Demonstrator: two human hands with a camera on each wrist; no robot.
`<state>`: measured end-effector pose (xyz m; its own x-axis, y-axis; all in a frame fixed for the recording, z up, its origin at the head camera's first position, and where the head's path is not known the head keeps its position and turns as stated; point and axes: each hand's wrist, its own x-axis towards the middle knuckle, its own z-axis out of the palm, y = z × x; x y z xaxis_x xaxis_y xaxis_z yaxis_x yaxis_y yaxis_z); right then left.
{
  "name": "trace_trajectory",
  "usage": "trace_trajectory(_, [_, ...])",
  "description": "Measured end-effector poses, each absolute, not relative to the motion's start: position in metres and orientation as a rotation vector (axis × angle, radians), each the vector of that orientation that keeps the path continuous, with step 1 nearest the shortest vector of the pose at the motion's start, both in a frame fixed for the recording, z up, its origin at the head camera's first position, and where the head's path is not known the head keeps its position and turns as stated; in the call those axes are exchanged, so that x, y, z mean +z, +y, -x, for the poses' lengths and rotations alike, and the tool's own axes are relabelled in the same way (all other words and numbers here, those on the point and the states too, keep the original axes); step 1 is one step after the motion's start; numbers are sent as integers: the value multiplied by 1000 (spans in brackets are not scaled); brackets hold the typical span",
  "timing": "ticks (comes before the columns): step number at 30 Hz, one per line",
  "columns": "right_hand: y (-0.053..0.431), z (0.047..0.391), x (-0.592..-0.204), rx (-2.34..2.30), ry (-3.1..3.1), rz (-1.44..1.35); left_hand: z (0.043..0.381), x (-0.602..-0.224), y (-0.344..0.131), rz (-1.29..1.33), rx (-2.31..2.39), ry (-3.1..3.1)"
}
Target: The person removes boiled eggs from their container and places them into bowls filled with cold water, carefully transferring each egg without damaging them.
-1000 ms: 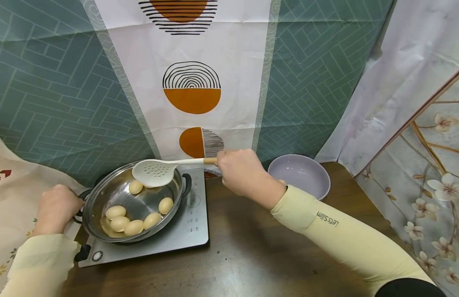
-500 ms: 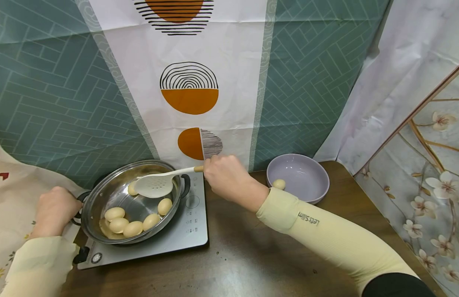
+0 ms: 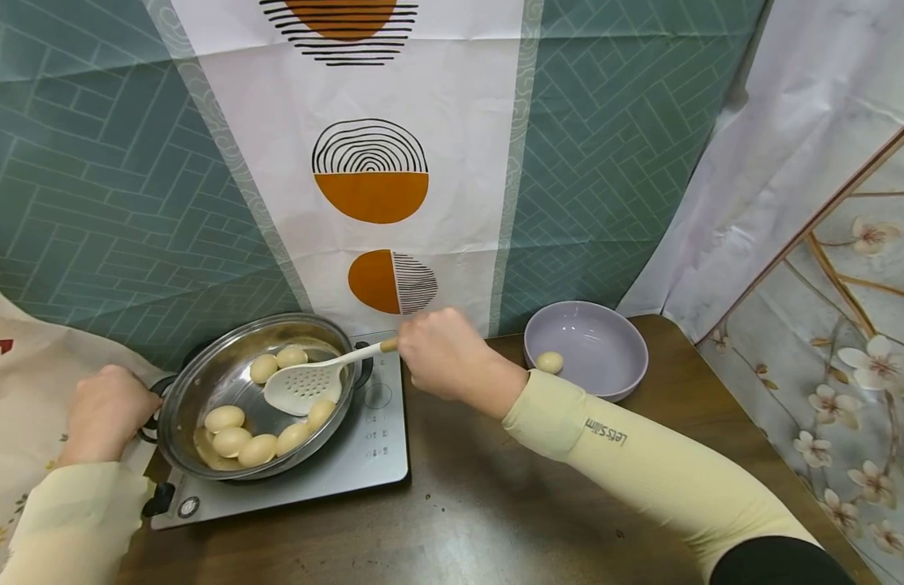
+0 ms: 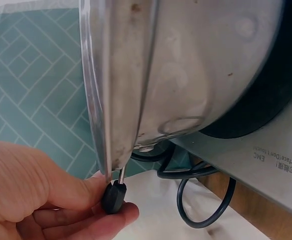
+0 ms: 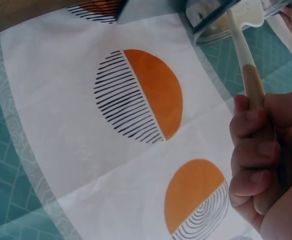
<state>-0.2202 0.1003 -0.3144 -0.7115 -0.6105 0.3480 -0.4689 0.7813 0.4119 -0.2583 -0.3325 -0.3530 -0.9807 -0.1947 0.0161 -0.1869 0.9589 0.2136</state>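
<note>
In the head view my left hand (image 3: 110,410) grips the black side handle of a steel pan (image 3: 175,406). The left wrist view has thumb and fingers pinching that handle (image 4: 114,197). My right hand (image 3: 446,353) holds a slotted spoon (image 3: 300,388) by its wooden handle (image 5: 253,85), fingers wrapped round it. The spoon's white perforated head is tilted inside the pan, among several pale eggs (image 3: 231,442). Two eggs (image 3: 263,368) lie behind the head; one egg (image 3: 321,413) is right at its front edge, partly overlapped.
Under the pan is a flat induction cooker (image 3: 349,463) on a brown wooden table (image 3: 481,487). A lilac bowl (image 3: 605,349) with one egg (image 3: 550,362) stands at the back right. Black cable (image 4: 185,200) loops beside the cooker. Patterned cloth (image 3: 452,162) hangs behind.
The right hand has moved left and slightly down, lowering the spoon's head into the pan toward the near eggs. An egg behind the head has come into view. The left hand stays on the handle.
</note>
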Motion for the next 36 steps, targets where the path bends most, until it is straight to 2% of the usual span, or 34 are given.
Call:
trace_trajectory(21, [89, 223, -297, -212, -3070, -716, 257, -355, -334, -226, -291, -3041])
trace_trajectory(36, [92, 225, -296, -42, -3198, -630, 257, -354, -332, -253, -285, -3062])
